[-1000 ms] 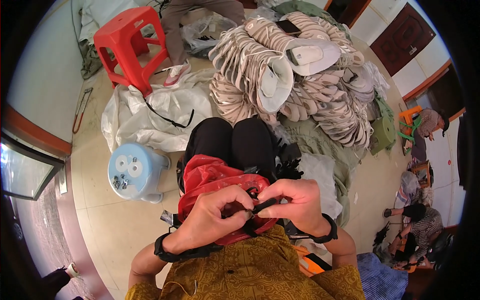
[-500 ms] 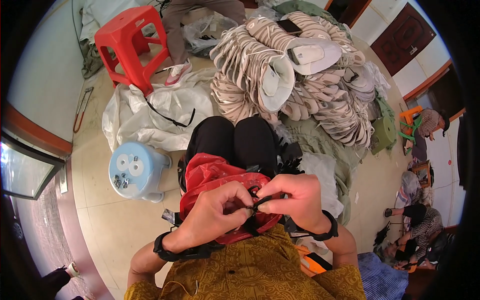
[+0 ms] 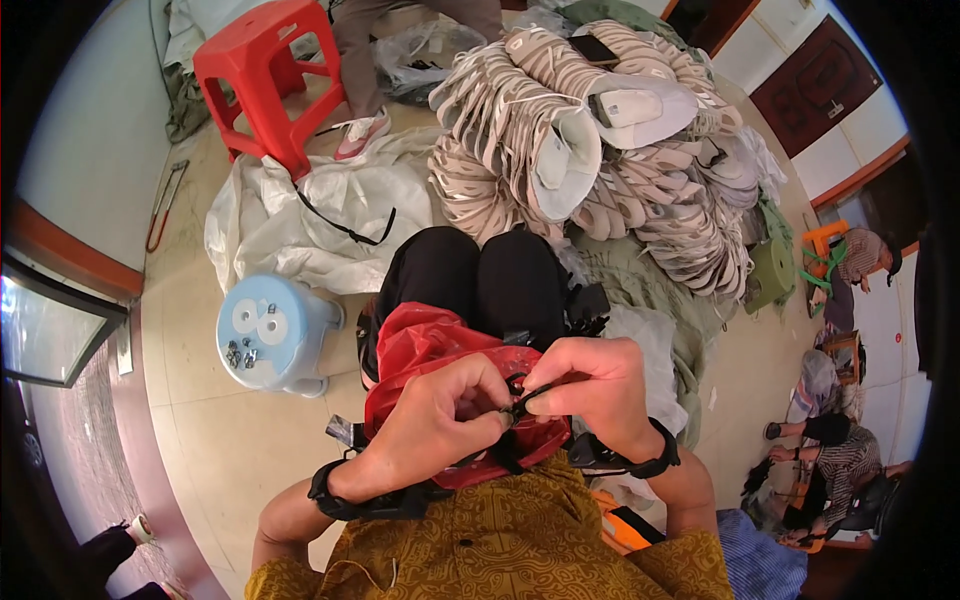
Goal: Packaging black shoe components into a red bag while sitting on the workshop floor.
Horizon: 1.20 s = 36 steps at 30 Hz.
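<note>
Left hand (image 3: 430, 425) and right hand (image 3: 590, 390) pinch one small black part (image 3: 517, 398) between fingertips above red bag (image 3: 430, 345) on lap, bag contents hidden.

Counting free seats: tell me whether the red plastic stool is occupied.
No, the red plastic stool stands with its seat bare; nobody sits on it.

Brightness: even, bright daylight indoors.
Source: window (image 3: 50, 330) far left of the grip glares pale.
Shadows: soft, short, under the blue stool (image 3: 275, 335).
Focus: sharp around the grip.
Edges: black fisheye rim, lines bowed.
</note>
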{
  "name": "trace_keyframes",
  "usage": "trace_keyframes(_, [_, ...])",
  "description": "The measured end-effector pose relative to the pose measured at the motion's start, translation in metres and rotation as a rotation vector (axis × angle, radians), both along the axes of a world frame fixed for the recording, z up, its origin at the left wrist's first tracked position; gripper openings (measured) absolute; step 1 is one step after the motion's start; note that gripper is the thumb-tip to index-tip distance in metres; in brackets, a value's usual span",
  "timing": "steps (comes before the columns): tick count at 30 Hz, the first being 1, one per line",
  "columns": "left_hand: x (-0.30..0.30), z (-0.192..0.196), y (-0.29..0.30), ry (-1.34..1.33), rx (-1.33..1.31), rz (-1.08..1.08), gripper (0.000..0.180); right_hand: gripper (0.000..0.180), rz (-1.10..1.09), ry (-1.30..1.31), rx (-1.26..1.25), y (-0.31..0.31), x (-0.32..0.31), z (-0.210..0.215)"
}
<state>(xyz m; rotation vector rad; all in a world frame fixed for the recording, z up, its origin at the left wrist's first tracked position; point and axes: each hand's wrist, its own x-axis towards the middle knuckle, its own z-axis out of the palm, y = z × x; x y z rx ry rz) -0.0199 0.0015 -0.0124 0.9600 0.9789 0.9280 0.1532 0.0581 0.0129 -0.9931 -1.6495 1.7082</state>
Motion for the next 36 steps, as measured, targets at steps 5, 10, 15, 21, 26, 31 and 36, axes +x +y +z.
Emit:
trace_keyframes(5, [0.003,-0.002,-0.002,-0.059,-0.006,0.05,0.011,0.013,0.05,-0.072,0.882,0.001,-0.007,0.0])
trace_keyframes(10, [0.001,0.001,-0.002,0.058,0.098,-0.023,0.015,0.016,0.06,-0.112,1.026,-0.003,-0.003,0.002])
trace_keyframes(15, [0.004,-0.002,-0.005,0.016,0.099,0.036,0.016,0.013,0.012,0.018,0.208,-0.001,0.0,0.003])
trace_keyframes(21, [0.009,-0.011,-0.007,0.018,0.229,0.129,0.013,0.014,0.016,-0.04,0.244,0.0,0.0,0.008])
trace_keyframes(26, [0.007,0.002,-0.006,0.213,0.327,0.144,0.013,0.016,0.055,-0.149,0.299,0.003,-0.001,0.01])
trace_keyframes(31, [0.007,0.007,-0.006,0.346,0.418,0.13,0.015,0.014,0.092,-0.186,0.504,0.004,-0.002,0.008])
trace_keyframes(36, [0.01,0.002,-0.007,0.219,0.349,0.154,0.015,0.013,0.103,-0.192,0.547,0.005,-0.003,0.01])
